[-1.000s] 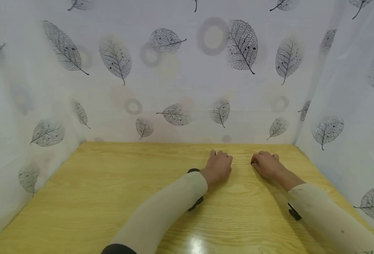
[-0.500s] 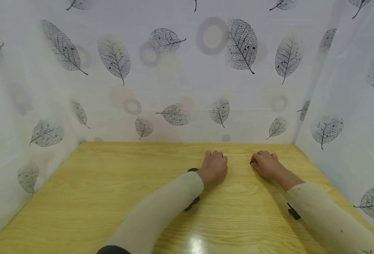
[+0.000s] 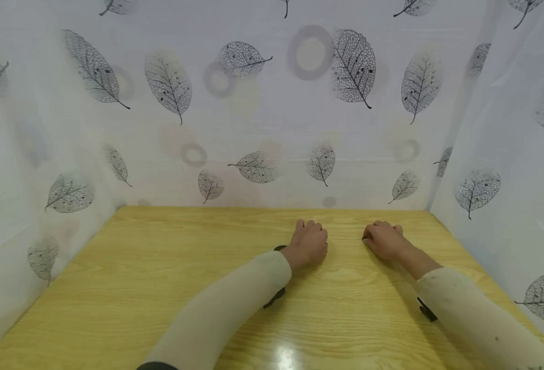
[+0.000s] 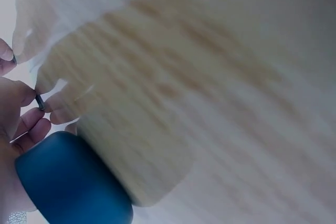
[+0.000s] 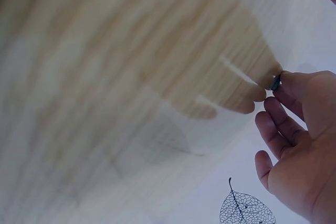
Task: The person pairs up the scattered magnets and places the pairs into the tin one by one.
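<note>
Over the far right part of the wooden table (image 3: pixel 170 267), both hands stand a short gap apart, knuckles up. Thumb and finger of my left hand (image 3: pixel 308 241) pinch a small dark piece (image 4: pixel 40 102), seen edge-on in the left wrist view, right at the tabletop. Opposite it, my right hand (image 3: pixel 385 240) pinches a similar small dark teal piece (image 5: pixel 275 82) between thumb and index finger, its other fingers loosely bent. A dark edge of that piece shows at the right fingertips in the head view. I cannot tell what kind of thing the pieces are.
A white sheet with a leaf print (image 3: pixel 276 123) hangs behind the table and along both sides. Dark straps with cameras sit at the wrists; one blue-black strap (image 4: pixel 73 177) fills part of the left wrist view. The glossy tabletop mirrors the hands.
My left hand has slid a little to the left, widening the gap between the hands. The right hand stays nearly in place, with its pinch unchanged.
</note>
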A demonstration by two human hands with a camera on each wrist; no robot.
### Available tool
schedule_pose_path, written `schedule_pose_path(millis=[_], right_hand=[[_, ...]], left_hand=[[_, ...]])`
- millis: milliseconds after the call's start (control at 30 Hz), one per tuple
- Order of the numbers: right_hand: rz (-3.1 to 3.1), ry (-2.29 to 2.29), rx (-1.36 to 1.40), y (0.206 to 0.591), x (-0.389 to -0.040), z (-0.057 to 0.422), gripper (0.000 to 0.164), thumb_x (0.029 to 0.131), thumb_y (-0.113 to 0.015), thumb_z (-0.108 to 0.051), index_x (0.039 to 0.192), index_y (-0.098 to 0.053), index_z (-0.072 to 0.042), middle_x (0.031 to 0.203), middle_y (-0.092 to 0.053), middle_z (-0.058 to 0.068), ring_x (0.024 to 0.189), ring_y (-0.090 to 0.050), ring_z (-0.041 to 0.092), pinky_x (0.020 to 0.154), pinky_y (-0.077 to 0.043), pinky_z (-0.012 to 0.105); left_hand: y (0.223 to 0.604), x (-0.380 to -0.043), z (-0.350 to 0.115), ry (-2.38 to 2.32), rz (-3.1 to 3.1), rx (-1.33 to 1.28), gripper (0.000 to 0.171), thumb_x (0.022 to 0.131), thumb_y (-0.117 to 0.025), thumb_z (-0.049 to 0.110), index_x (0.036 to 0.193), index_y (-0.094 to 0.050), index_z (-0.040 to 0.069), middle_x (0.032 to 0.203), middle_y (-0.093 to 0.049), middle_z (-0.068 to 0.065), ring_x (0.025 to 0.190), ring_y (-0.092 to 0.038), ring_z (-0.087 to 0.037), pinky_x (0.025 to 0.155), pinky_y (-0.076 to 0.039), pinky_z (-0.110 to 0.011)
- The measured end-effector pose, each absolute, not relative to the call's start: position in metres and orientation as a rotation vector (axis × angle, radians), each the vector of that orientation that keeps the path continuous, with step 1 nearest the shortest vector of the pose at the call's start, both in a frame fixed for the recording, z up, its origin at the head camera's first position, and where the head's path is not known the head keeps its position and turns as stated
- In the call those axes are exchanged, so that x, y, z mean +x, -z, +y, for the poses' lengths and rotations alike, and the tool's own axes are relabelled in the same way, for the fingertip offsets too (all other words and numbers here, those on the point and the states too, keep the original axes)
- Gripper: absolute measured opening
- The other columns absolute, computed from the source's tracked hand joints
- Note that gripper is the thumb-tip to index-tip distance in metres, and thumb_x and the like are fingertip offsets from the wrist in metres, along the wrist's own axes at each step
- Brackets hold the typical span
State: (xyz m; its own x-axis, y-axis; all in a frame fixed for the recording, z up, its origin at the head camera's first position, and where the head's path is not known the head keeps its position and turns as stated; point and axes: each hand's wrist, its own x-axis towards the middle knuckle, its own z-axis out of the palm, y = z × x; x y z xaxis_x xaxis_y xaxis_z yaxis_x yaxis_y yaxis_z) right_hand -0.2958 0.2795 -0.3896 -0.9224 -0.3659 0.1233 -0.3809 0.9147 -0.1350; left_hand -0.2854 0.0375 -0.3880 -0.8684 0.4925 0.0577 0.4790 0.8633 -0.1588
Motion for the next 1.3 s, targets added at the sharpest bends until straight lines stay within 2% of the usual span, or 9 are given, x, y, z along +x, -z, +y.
schedule_pose_path(millis=[433,667,900,1300], right_hand=[[-2.954,-0.301,0.641,0.388,-0.292,0.268,0.009,0.095,-0.068,-0.018,0.101,-0.070,-0.011,0.095,-0.064,0.007,0.092,-0.060,0.032,0.073,-0.033,0.048],[-2.953,-0.330,0.646,0.387,-0.294,0.264,0.007,0.095,-0.068,-0.017,0.099,-0.071,-0.012,0.094,-0.064,0.004,0.090,-0.059,0.028,0.076,-0.035,0.051],[-2.936,-0.331,0.674,0.388,-0.296,0.256,0.007,0.093,-0.069,-0.017,0.097,-0.072,-0.012,0.094,-0.066,0.006,0.091,-0.061,0.030,0.075,-0.036,0.054],[-2.911,-0.338,0.724,0.390,-0.296,0.246,0.004,0.092,-0.070,-0.017,0.095,-0.070,-0.013,0.091,-0.064,0.004,0.089,-0.060,0.028,0.075,-0.036,0.053]], left_hand=[[0.390,-0.284,0.036,-0.199,-2.921,-0.802,0.026,0.106,-0.046,0.037,0.108,-0.068,0.024,0.101,-0.061,0.008,0.086,-0.045,-0.013,0.086,-0.028,-0.036],[0.390,-0.285,0.036,-0.206,-2.925,-0.801,0.026,0.105,-0.047,0.038,0.111,-0.068,0.024,0.105,-0.062,0.008,0.088,-0.046,-0.013,0.088,-0.030,-0.036],[0.390,-0.284,0.036,-0.213,-2.923,-0.801,0.026,0.105,-0.047,0.037,0.111,-0.069,0.024,0.104,-0.062,0.008,0.088,-0.046,-0.013,0.087,-0.029,-0.036],[0.392,-0.286,0.039,-0.251,-2.926,-0.792,0.027,0.106,-0.046,0.039,0.114,-0.068,0.026,0.110,-0.062,0.008,0.098,-0.050,-0.013,0.093,-0.033,-0.038]])
